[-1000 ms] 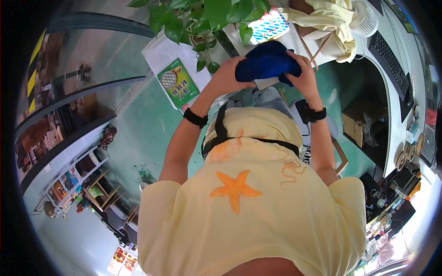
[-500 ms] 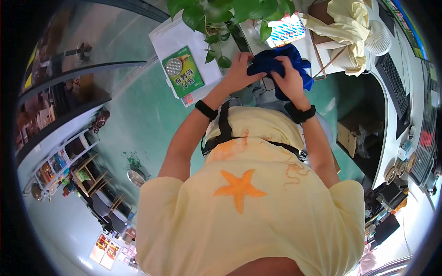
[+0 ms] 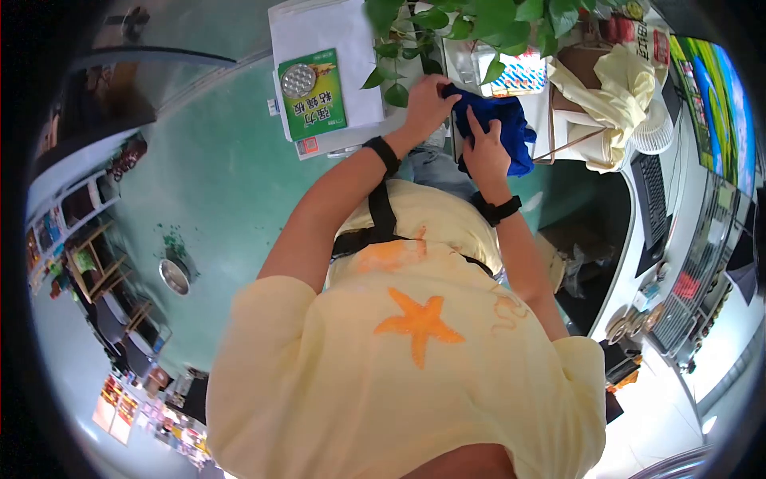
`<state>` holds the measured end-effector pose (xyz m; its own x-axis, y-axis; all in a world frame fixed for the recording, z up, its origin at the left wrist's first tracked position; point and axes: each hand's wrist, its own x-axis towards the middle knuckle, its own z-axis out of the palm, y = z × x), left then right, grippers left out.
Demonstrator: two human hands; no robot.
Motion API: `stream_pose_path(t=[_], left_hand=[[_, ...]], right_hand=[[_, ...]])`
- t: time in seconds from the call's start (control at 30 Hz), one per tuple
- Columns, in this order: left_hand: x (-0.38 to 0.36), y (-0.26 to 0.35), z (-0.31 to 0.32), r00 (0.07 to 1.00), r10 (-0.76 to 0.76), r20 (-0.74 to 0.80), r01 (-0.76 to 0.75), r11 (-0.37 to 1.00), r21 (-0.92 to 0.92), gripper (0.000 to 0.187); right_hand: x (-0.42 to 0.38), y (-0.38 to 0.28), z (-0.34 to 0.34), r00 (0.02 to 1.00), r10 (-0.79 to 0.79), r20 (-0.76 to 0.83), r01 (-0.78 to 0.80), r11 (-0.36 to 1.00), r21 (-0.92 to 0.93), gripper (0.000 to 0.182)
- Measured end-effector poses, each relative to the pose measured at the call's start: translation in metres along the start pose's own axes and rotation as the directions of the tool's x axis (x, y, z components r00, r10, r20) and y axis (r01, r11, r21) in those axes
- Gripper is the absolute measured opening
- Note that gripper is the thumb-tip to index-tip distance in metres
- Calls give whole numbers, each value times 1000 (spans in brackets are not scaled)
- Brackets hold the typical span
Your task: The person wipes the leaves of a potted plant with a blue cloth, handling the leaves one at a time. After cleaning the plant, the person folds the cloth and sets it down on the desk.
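A dark blue cloth (image 3: 511, 124) lies crumpled at the edge of the white table, below a trailing plant. At its upper left corner, my left hand (image 3: 425, 104) has thumb and fingers closed on the cloth's edge. Over the cloth's near side rests my right hand (image 3: 487, 156), its fingers stretched apart and touching the fabric. Both wrists wear black bands. Just beyond the cloth is a white tray with a blue-and-red pattern (image 3: 515, 73).
Green leaves (image 3: 487, 28) hang over the far table edge. To the left, a green packet (image 3: 323, 108) with a round metal lid-like piece (image 3: 298, 81) lies on white board. On the right are pale yellow fabric (image 3: 614, 96), a small white fan (image 3: 653, 128) and a keyboard (image 3: 652, 191).
The blue cloth, bunched between both hands before, now lies flatter on the table. My right hand's fingers have straightened over it. The whole view has shifted with my head.
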<state>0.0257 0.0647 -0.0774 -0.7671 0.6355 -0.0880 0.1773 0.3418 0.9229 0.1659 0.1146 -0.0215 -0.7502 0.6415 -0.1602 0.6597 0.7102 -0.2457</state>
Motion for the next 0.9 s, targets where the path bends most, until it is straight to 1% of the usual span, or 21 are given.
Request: stream_pose_path(t=[0.03,0.13,0.17,0.27,0.3,0.4,0.43,0.47,0.53,0.57,0.6,0.67,0.7,0.73,0.77,0.83,0.87,0.9], left_hand=[[5,-1,1,999,44,-21,-44,999,16,35],[24,-1,6,977,145,-156,-162,981,-107,32],[29,-2,6,983,135,-122,-148,983,-104,28],[35,5,1,965,225,-138,-218,974,61,30],[36,10,-1,943,296,-151,-272,948,163,38],[44,16,3,966,234,-108,-215,962,166,56],[52,10,8,927,342,-156,-292,915,277,59],[58,8,12,962,257,-92,-234,950,208,57],[71,16,13,993,99,56,-104,991,89,52],[77,20,13,994,22,107,-34,994,105,50],[82,19,17,996,6,90,-19,990,136,50],[90,1,37,998,-20,52,9,980,198,50],[98,-19,53,1000,-13,-28,15,995,100,52],[104,-13,49,977,-148,151,165,981,-102,54],[106,-6,50,975,-171,140,180,982,-57,54],[116,-13,55,971,-192,144,203,977,-62,52],[125,-31,62,967,-194,163,213,971,-111,51],[125,-28,63,961,-189,201,220,965,-142,51]], right_hand=[[4,-2,-1,999,-34,10,34,999,-25,60],[24,-16,-4,995,-58,81,65,994,-89,60],[29,-17,0,992,-103,72,111,989,-103,60],[39,-23,5,991,-128,47,130,990,-49,62],[38,-25,6,994,-101,39,103,994,-44,61],[30,-15,-9,995,-84,62,87,995,-51,54],[25,-7,-11,999,-49,24,49,998,-28,45],[20,6,-10,999,-24,-27,24,1000,1,42],[13,22,-17,990,28,-139,-19,998,62,35],[6,29,-23,983,112,-147,-98,990,104,29],[1,38,-25,959,153,-239,-119,981,151,29],[-8,65,-21,879,240,-412,-144,957,251,29],[-12,73,-20,808,354,-471,-200,917,346,30],[-15,80,-21,723,464,-511,-241,863,444,30],[-18,86,-22,690,508,-516,-268,841,469,35],[-17,91,-21,723,446,-527,-228,875,427,39],[-17,94,-19,740,415,-529,-210,890,405,41],[-18,100,-8,809,409,-421,-195,864,464,60]])
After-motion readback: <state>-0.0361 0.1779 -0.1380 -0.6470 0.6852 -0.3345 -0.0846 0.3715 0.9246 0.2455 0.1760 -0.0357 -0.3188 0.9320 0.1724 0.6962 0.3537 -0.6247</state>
